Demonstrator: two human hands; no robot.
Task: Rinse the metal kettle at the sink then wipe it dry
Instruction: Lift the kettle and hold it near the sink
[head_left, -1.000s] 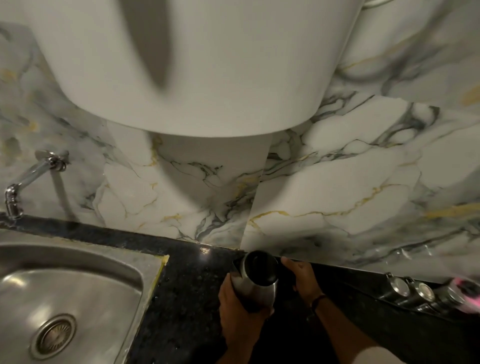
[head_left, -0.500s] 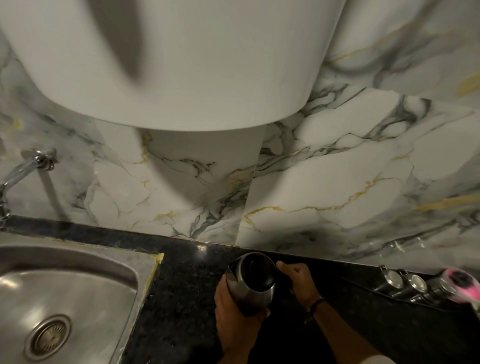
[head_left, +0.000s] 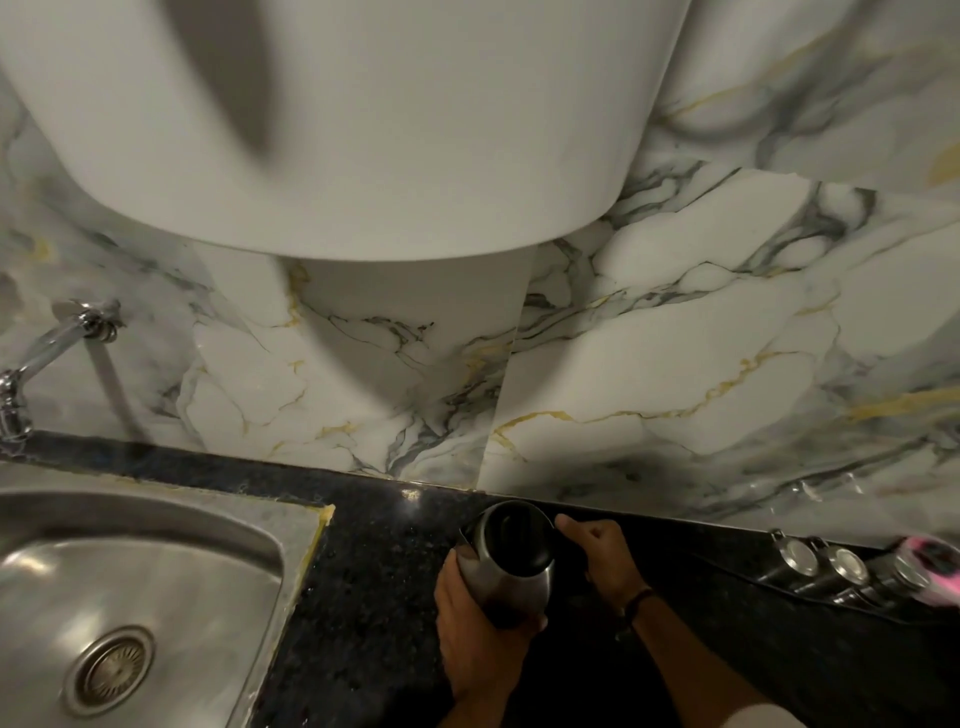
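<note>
- Dark speckled counter (head_left: 374, 597) under a marble-patterned wall — I take the steel sink (head_left: 156, 561) as my landmark.
- The metal kettle (head_left: 506, 558) sits right of the sink, over the counter, mouth open.
- My left hand (head_left: 478, 634) wraps its body.
- My right hand (head_left: 605, 556) is loosely curled just beside it — contact I cannot tell.
- Tap (head_left: 31, 374) behind the sink.

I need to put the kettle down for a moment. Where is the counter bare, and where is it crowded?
Bare: the black counter between the sink rim and the kettle held by the left hand. Also the sink basin itself. Crowded: the far right by the wall, where metal canisters and a pink item stand.
</note>
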